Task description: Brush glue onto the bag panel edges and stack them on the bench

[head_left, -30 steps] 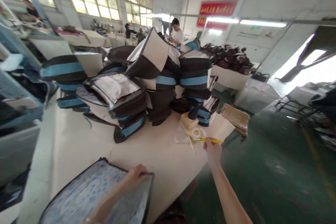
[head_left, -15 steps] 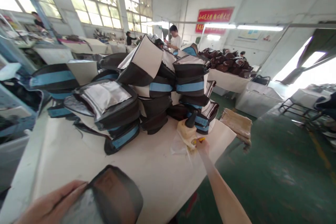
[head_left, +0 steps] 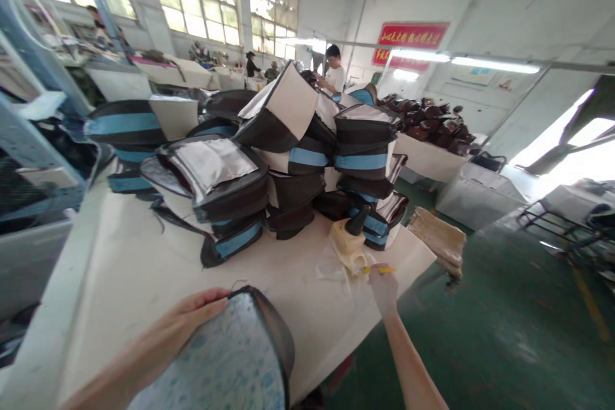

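In the head view, my left hand (head_left: 204,307) grips the edge of a bag piece (head_left: 235,352) near the front of the table. The piece has a pale blue speckled face and a dark border. My right hand (head_left: 383,282) is closed around a thin yellow stick-like tool (head_left: 382,270). The tool's tip meets the opening of a cream-coloured plastic bottle (head_left: 346,243), which looks cut open at its side. A black cone (head_left: 358,221) rises from the bottle's far end. What lies inside the opening is too small to make out.
Stacked black, blue and white bag pieces (head_left: 230,186) cover the far half of the white table (head_left: 182,320). A brown bundle (head_left: 439,240) lies beyond the right edge, above the green floor (head_left: 494,307). A person (head_left: 334,70) stands behind the stacks.
The bag piece has turned in my left hand, so its speckled face shows instead of its brown and black side. My right hand still holds the yellow tool by the bottle, its wrist now higher.
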Demonstrator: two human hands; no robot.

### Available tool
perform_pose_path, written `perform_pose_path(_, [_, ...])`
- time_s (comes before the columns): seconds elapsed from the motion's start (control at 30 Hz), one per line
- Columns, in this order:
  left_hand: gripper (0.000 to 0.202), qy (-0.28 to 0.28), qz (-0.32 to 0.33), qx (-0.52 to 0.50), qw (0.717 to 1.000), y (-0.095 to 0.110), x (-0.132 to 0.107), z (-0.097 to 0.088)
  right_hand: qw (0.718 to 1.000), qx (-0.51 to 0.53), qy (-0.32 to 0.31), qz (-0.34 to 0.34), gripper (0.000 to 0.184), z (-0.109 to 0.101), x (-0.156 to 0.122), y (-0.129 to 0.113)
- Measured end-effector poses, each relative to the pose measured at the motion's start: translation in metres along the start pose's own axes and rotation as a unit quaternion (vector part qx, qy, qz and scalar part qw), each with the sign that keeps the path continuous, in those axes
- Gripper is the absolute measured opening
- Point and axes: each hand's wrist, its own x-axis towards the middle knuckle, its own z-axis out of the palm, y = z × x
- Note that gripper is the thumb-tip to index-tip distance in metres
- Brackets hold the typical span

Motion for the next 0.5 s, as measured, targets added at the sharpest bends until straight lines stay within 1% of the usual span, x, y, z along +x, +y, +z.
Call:
perform_pose_path(0.07, [0.038, -0.033, -0.029, -0.014, 0.999, 0.005, -0.003, 0.004, 0.998, 0.045, -0.033, -0.021, 0.029, 0.001, -0.022, -0.024])
perform_pose_path(0.17, [0.029, -0.076, -0.033, -0.040, 0.996, 0.011, -0.004, 0.004, 0.986, 0.117, -0.109, -0.054, 0.035, 0.007, -0.063, -0.074])
perform_pose_path(0.2, [0.027, -0.087, -0.036, -0.050, 0.994, 0.013, -0.004, 0.003, 0.978, 0.144, -0.138, -0.068, 0.034, 0.009, -0.077, -0.093])
perform_pose_path(0.27, [0.026, -0.095, -0.042, -0.067, 0.992, 0.016, -0.006, 0.002, 0.944, 0.224, -0.214, -0.110, 0.027, 0.014, -0.105, -0.130])
perform_pose_path(0.33, [0.027, -0.097, -0.047, -0.085, 0.991, 0.019, -0.009, 0.002, 0.926, 0.227, -0.267, -0.141, 0.023, 0.022, -0.130, -0.161])
perform_pose_path(0.37, [0.028, -0.100, -0.048, -0.094, 0.989, 0.020, -0.011, 0.001, 0.919, 0.213, -0.295, -0.153, 0.022, 0.027, -0.140, -0.172])
perform_pose_path(0.43, [0.031, -0.102, -0.047, -0.108, 0.988, 0.019, -0.014, 0.000, 0.909, 0.170, -0.337, -0.175, 0.022, 0.040, -0.153, -0.185])
perform_pose_path(0.5, [0.035, -0.096, -0.049, -0.118, 0.987, 0.016, -0.015, -0.003, 0.906, 0.125, -0.348, -0.204, 0.023, 0.053, -0.158, -0.188])
